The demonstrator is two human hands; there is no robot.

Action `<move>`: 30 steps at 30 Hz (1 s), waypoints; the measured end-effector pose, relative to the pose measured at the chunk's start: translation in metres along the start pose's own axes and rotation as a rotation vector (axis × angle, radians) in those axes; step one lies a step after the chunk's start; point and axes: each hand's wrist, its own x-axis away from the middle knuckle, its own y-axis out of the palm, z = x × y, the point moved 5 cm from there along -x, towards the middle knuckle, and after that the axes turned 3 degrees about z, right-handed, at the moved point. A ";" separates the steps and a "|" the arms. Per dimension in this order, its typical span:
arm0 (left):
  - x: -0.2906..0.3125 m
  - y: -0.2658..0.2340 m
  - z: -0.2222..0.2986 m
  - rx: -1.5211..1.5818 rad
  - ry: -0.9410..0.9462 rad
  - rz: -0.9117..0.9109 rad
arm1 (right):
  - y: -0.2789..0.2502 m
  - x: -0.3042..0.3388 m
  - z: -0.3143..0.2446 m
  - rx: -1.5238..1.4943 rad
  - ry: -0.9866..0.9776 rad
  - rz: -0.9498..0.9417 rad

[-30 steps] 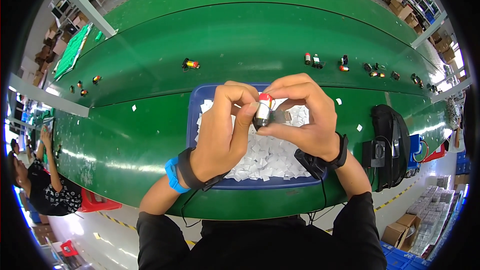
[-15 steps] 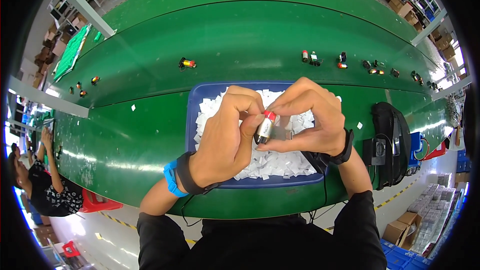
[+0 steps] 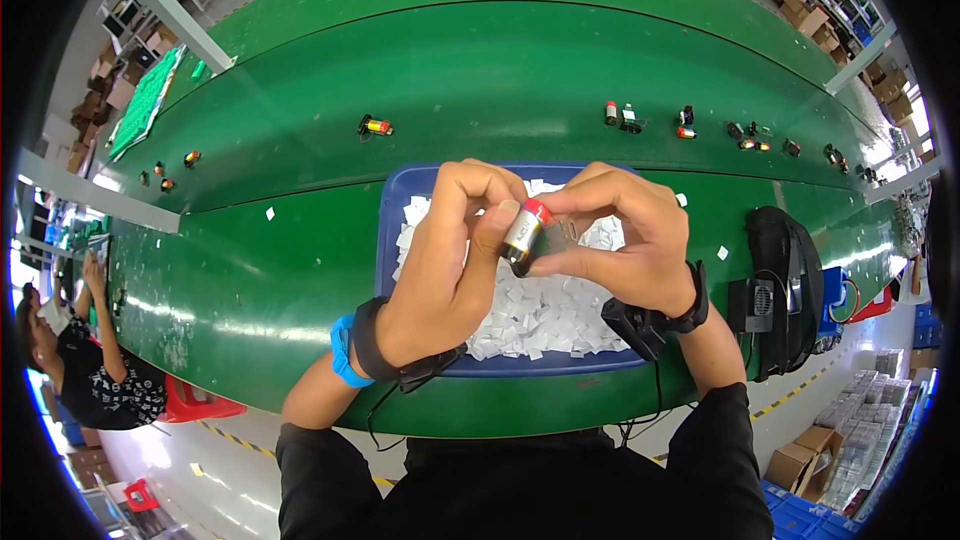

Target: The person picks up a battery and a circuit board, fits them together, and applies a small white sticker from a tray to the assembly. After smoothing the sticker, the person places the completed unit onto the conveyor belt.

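Note:
My left hand [image 3: 450,260] and my right hand [image 3: 620,240] meet above a blue tray [image 3: 390,240] and together pinch a small silver cylinder with a red end cap [image 3: 524,228]. The cylinder is tilted, red end up. My right fingers also press a small grey piece [image 3: 568,232] against its side. The tray under my hands is filled with several small white paper slips [image 3: 540,315]. Both wrists wear dark bands, and the left one also has a blue band.
The tray lies on a green conveyor belt [image 3: 250,240]. Several similar small cylinders [image 3: 376,126] lie farther up the belt, more at the right [image 3: 686,124]. A black device [image 3: 785,280] sits at the right. Another person [image 3: 70,360] sits at the far left. Cardboard boxes stand around.
The cylinder has tilted and shifted slightly while my fingers turn it; my hands stay over the tray.

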 end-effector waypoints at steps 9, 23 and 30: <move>0.002 -0.003 0.008 0.007 -0.060 -0.038 | 0.000 -0.001 -0.007 0.008 -0.052 -0.038; -0.001 -0.006 0.001 0.378 -0.369 0.044 | 0.004 -0.003 0.005 -0.254 0.281 0.213; -0.001 -0.009 0.001 -0.036 -0.191 0.146 | 0.006 0.001 -0.022 0.381 -0.082 0.032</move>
